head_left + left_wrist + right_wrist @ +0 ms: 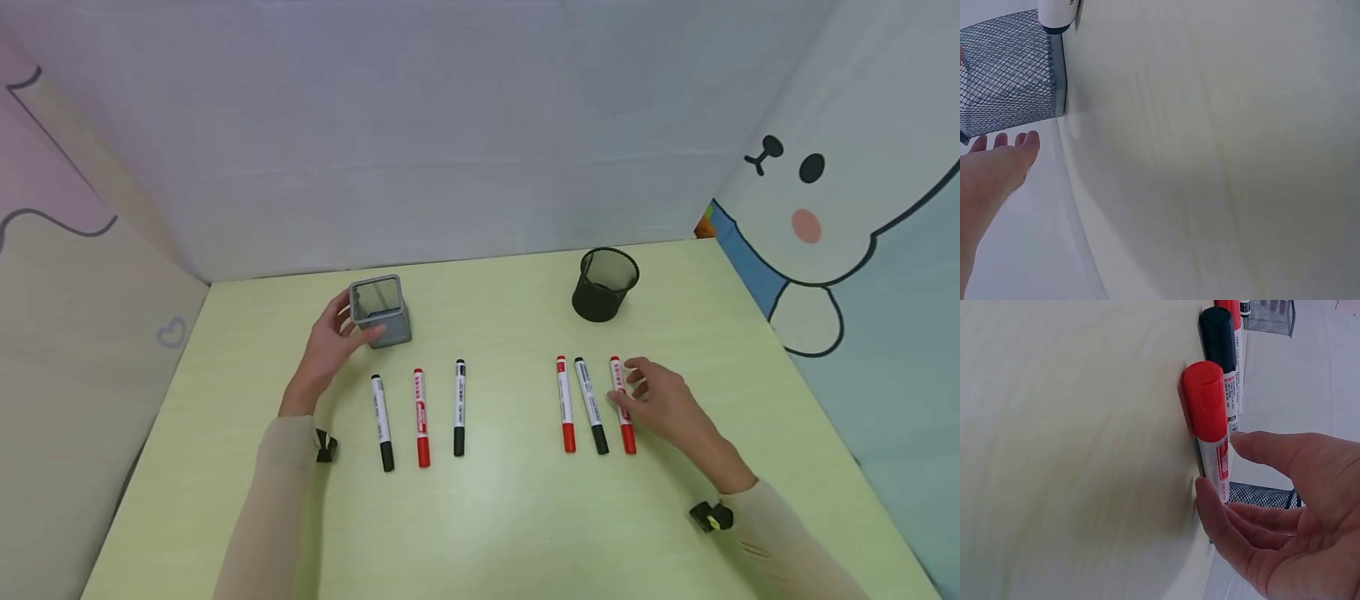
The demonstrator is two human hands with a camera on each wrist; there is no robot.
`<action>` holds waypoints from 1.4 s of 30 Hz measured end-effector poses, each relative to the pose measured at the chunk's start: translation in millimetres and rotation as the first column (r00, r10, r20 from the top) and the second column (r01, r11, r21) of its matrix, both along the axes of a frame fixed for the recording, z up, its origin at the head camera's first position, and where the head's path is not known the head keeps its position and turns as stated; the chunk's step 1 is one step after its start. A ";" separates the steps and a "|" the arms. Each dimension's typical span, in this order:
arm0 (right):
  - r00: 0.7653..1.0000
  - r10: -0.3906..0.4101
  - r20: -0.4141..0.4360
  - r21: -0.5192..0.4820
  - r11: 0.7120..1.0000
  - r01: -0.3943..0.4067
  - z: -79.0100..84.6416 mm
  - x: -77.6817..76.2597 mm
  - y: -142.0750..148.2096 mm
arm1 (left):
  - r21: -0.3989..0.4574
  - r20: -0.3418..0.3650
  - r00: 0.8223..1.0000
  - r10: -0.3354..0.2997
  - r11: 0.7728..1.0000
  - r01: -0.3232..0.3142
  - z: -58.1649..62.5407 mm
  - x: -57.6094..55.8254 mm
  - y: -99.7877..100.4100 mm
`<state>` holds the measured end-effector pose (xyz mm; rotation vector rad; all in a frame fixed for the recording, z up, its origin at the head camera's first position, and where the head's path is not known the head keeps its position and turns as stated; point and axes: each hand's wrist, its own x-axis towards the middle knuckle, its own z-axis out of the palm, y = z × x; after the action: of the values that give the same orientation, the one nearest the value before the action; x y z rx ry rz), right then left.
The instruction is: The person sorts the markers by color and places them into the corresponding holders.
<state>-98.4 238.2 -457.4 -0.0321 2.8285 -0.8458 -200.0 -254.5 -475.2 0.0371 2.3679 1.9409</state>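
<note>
Right hand: thumb and fingers apart, straddling the rightmost red marker; no pinch visible. Marker lies flat on the surface, just beside a black marker. Should be light, stiff, slick plastic, liable to roll; best pinched mid-barrel, not by the cap. Left hand: thumb and fingers on different sides of the grey mesh cup; can't tell if it's actually gripping.

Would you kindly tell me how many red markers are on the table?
3: the left row's middle marker, the right row's leftmost marker, and its rightmost marker, beside the right hand.
</note>
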 end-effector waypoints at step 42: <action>0.992 -0.082 0.095 -0.051 0.995 0.087 -1.6 -6.9 -5.1 | -0.081 0.121 0.986 -0.111 0.989 0.121 20.3 -5.6 -0.1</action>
<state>-105.2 233.2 -459.0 0.1178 2.7362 -0.9180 -205.7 -254.6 -454.9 0.0544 2.3181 1.7367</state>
